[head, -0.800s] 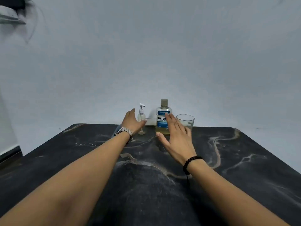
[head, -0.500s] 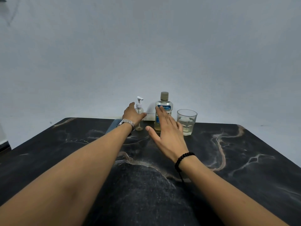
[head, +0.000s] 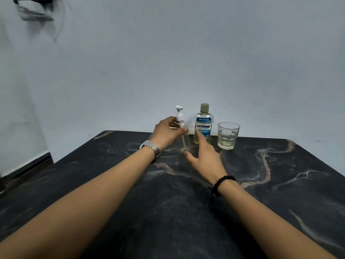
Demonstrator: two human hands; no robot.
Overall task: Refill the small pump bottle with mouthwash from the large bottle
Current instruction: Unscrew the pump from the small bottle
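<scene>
The left hand had the pump bottle, fingers and thumb curled round its clear body just under the white pump head. The bottle stood upright or very nearly so, long axis vertical, its base at or just above the table (the blur there made contact impossible to call). So the small bottle was spoken for.

The right hand held nothing. Its fingers were loose and spread, the forefinger stretched forward toward the label of the large bottle, the tip either touching it or just short of it; which one could not be told. That large bottle stood upright directly beyond those fingertips, cap on, long axis vertical, a little yellowish liquid low in it. It stood just to the right of the pump bottle and just left of the glass, which stood off to the right of the reaching fingers.

The right hand was plainly the nearer one to the large bottle, and the reach looked like a straight push forward. Nothing poured yet: both bottles were capped.
</scene>
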